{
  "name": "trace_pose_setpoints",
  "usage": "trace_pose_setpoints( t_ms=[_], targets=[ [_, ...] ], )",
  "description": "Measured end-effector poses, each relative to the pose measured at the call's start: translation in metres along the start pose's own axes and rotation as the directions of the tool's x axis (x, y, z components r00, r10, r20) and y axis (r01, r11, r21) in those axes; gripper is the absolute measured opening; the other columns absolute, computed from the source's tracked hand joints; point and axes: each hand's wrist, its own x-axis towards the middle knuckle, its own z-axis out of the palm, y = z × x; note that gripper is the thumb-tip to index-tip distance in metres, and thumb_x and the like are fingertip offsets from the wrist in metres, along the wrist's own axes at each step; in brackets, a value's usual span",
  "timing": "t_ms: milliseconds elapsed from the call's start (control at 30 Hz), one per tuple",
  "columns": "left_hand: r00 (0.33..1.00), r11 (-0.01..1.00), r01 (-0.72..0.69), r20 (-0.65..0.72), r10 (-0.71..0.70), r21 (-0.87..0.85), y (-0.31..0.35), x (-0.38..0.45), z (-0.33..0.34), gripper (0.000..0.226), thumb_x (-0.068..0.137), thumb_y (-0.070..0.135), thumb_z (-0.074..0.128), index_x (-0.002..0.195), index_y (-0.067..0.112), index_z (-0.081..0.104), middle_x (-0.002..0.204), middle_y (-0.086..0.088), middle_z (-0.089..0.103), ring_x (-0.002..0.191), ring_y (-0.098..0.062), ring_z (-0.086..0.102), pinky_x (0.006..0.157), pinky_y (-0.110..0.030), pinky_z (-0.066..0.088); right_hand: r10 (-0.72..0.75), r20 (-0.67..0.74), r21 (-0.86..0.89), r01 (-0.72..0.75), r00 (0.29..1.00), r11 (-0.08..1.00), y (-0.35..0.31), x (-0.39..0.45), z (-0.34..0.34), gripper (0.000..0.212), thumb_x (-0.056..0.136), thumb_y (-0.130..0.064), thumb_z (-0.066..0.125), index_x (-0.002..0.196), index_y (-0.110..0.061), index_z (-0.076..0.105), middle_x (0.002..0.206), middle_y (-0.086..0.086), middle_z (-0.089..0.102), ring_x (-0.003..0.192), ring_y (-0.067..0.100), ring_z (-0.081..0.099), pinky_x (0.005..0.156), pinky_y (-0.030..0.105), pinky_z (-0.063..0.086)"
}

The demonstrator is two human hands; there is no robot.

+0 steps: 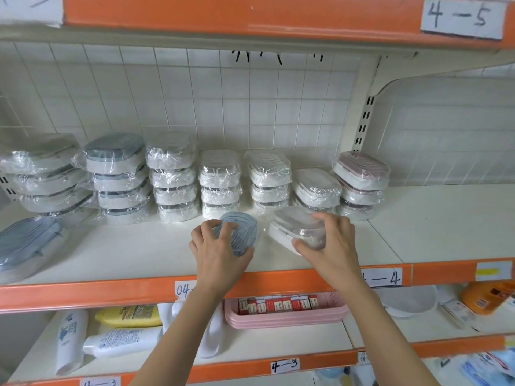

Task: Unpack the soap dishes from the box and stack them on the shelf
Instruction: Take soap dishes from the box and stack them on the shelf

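My left hand (216, 246) grips a blue-lidded soap dish (242, 231) in clear wrap, tilted up just above the white shelf (139, 252). A white soap dish (295, 228) in clear wrap is held by my right hand (331, 243), thumb under its near edge and fingers over its top, in front of the stacks. Several stacks of wrapped soap dishes (172, 179) line the back of the shelf, mostly white, some with grey lids (114, 151) and one stack with pink lids (361, 168). The box is out of view.
A blue-lidded dish (25, 243) lies at the shelf's left front. The right part of the shelf (446, 218) holds nothing. The shelf below carries bottles (122, 339) and a pink tray of small red boxes (278, 310). An orange-edged shelf (250, 15) hangs overhead.
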Motion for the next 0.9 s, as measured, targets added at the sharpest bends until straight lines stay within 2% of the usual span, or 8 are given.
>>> trace_pose_setpoints(
  t_ms=[133, 233, 333, 433, 600, 733, 900],
  targets=[
    [0.999, 0.999, 0.027, 0.028, -0.028, 0.032, 0.006, 0.002, -0.001, 0.058, 0.07, 0.046, 0.072, 0.12, 0.02, 0.056, 0.129, -0.01, 0.039, 0.119, -0.031, 0.033, 0.099, -0.039, 0.023, -0.037, -0.115, 0.065, 0.045, 0.993, 0.997, -0.013, 0.008, -0.018, 0.059, 0.072, -0.03, 0.076, 0.123, -0.023, 0.047, 0.111, -0.005, 0.032, 0.115, 0.016, 0.035, 0.091, 0.023, 0.032],
    [0.997, 0.998, 0.021, 0.077, -0.025, 0.051, 0.007, 0.002, -0.002, 0.061, 0.072, 0.052, 0.068, 0.123, 0.023, 0.051, 0.132, -0.006, 0.035, 0.121, -0.027, 0.031, 0.1, -0.039, 0.022, -0.042, -0.193, 0.024, 0.047, 0.98, 0.999, -0.013, 0.035, -0.026, 0.061, 0.074, -0.031, 0.075, 0.126, -0.017, 0.046, 0.12, 0.005, 0.036, 0.121, 0.023, 0.033, 0.099, 0.029, 0.032],
    [0.993, 1.0, 0.022, 0.112, -0.024, 0.017, 0.007, 0.002, -0.005, 0.064, 0.072, 0.052, 0.068, 0.126, 0.024, 0.048, 0.132, -0.004, 0.031, 0.123, -0.025, 0.029, 0.103, -0.037, 0.021, 0.017, -0.236, -0.05, -0.03, 0.972, 0.998, -0.008, 0.077, -0.025, 0.061, 0.077, -0.035, 0.071, 0.129, -0.014, 0.044, 0.129, 0.014, 0.036, 0.126, 0.03, 0.03, 0.103, 0.035, 0.029],
    [0.989, 0.998, 0.057, 0.137, -0.055, -0.016, 0.008, 0.002, -0.008, 0.069, 0.072, 0.049, 0.069, 0.13, 0.021, 0.043, 0.133, -0.008, 0.027, 0.125, -0.027, 0.026, 0.105, -0.038, 0.021, 0.041, -0.205, -0.134, -0.069, 0.978, 0.989, -0.002, 0.113, -0.019, 0.062, 0.08, -0.038, 0.067, 0.131, -0.013, 0.042, 0.132, 0.017, 0.035, 0.126, 0.033, 0.029, 0.102, 0.036, 0.029],
    [0.969, 0.988, 0.155, 0.194, -0.152, 0.001, 0.008, 0.001, -0.012, 0.081, 0.072, 0.05, 0.068, 0.137, 0.021, 0.03, 0.131, -0.007, 0.029, 0.125, -0.028, 0.027, 0.105, -0.039, 0.022, 0.117, -0.067, -0.254, -0.13, 0.991, 0.958, 0.014, 0.14, -0.003, 0.064, 0.081, -0.044, 0.066, 0.132, -0.016, 0.04, 0.13, 0.021, 0.034, 0.123, 0.037, 0.033, 0.101, 0.037, 0.032],
    [0.966, 0.991, 0.134, 0.224, -0.127, -0.017, 0.01, 0.002, -0.016, 0.083, 0.073, 0.045, 0.069, 0.139, 0.02, 0.026, 0.131, -0.007, 0.031, 0.122, -0.027, 0.029, 0.103, -0.037, 0.028, 0.143, -0.056, -0.266, -0.153, 0.988, 0.952, 0.017, 0.148, 0.0, 0.063, 0.08, -0.047, 0.067, 0.129, -0.016, 0.042, 0.128, 0.021, 0.036, 0.119, 0.039, 0.038, 0.1, 0.039, 0.036],
    [0.965, 0.991, 0.118, 0.242, -0.099, -0.065, 0.015, 0.0, -0.015, 0.093, 0.068, 0.042, 0.074, 0.14, 0.015, 0.022, 0.128, -0.007, 0.033, 0.12, -0.027, 0.03, 0.101, -0.035, 0.031, 0.129, -0.025, -0.267, -0.131, 0.991, 0.955, 0.011, 0.139, -0.011, 0.064, 0.083, -0.044, 0.064, 0.137, -0.02, 0.039, 0.141, 0.02, 0.027, 0.132, 0.036, 0.027, 0.103, 0.039, 0.033]
  ],
)
